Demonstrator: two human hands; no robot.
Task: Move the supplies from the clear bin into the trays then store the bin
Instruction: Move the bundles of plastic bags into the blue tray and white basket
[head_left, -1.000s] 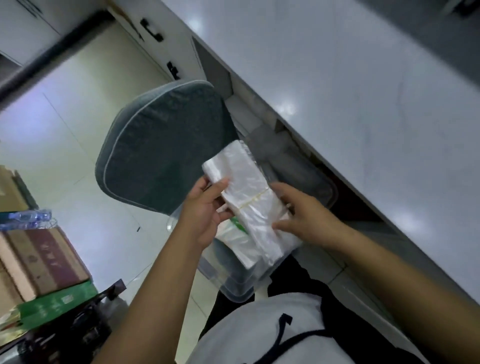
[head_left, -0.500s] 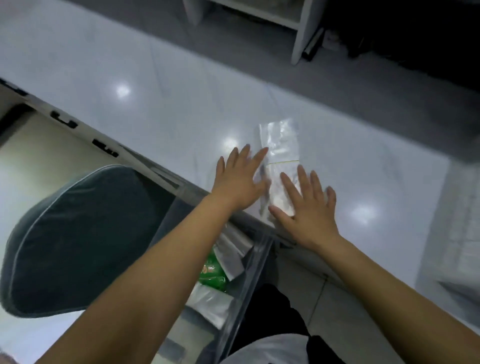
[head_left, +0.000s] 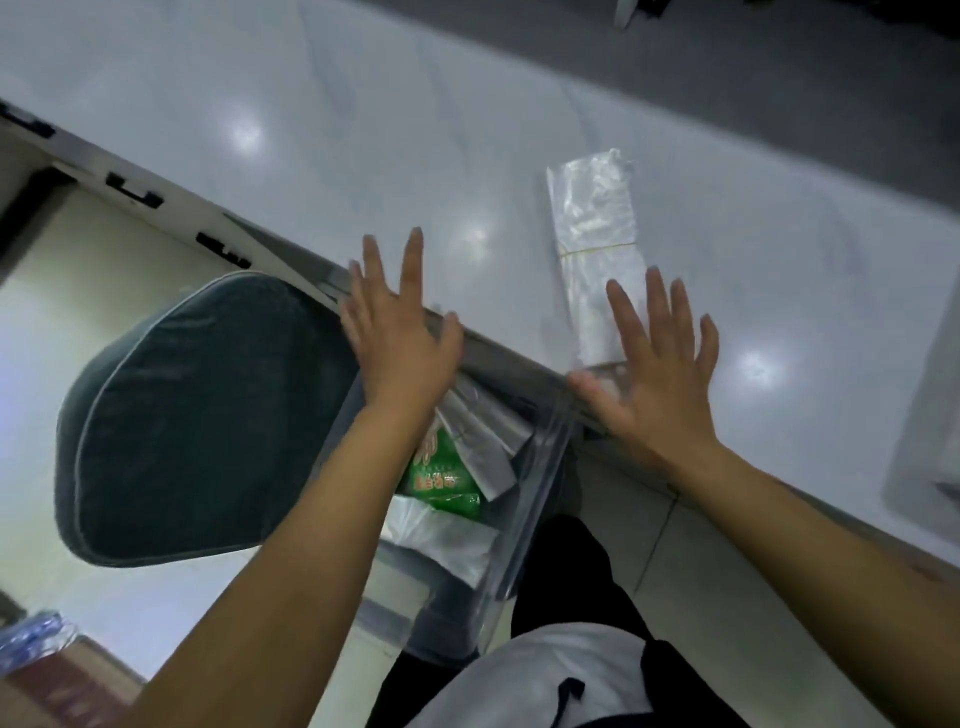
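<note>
A bundle of clear plastic bags (head_left: 595, 244), bound with a yellow rubber band, lies flat on the white counter (head_left: 363, 130). My right hand (head_left: 657, 364) hovers open at its near end, fingers spread, over the counter edge. My left hand (head_left: 397, 332) is open too, fingers spread, above the counter edge and apart from the bundle. Below both hands sits the clear bin (head_left: 535, 499), holding a green packet (head_left: 441, 473) and several silvery and white plastic bags (head_left: 483, 441).
A grey cushioned chair (head_left: 197, 415) stands left of the bin. A pale tray (head_left: 924, 415) shows at the right edge on the counter. Drawer fronts with black handles (head_left: 132, 192) run under the counter. Boxes (head_left: 36, 670) sit at the bottom left.
The bag bundle went from both hands above the bin onto the counter. Both hands have let go and pulled back toward the counter edge, the left hand drifting left.
</note>
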